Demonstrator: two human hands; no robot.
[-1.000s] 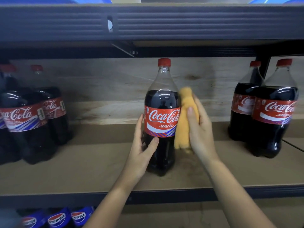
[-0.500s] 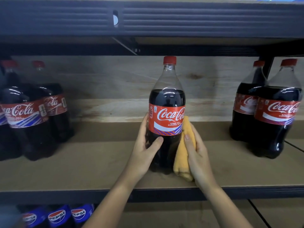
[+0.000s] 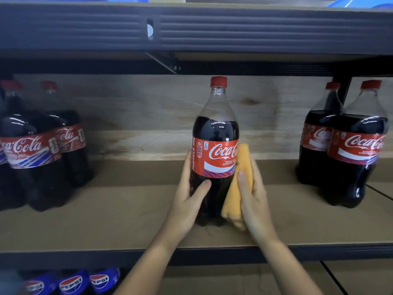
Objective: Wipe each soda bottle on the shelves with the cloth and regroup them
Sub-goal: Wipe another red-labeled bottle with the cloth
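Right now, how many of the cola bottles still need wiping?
I can't tell which ones are already clean. In hand: the left hand holds the middle Coca-Cola bottle while the right hand presses the orange cloth against its side. The left group, right pair and Pepsi bottles below stand apart, so regrouping remains.

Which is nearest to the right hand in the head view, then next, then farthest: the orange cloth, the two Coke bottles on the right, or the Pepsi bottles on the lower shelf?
From the right hand:
1. Orange cloth, held in that hand against the middle bottle.
2. Two Coke bottles, standing at the right end of the same shelf.
3. Pepsi bottles, lower shelf, far left.
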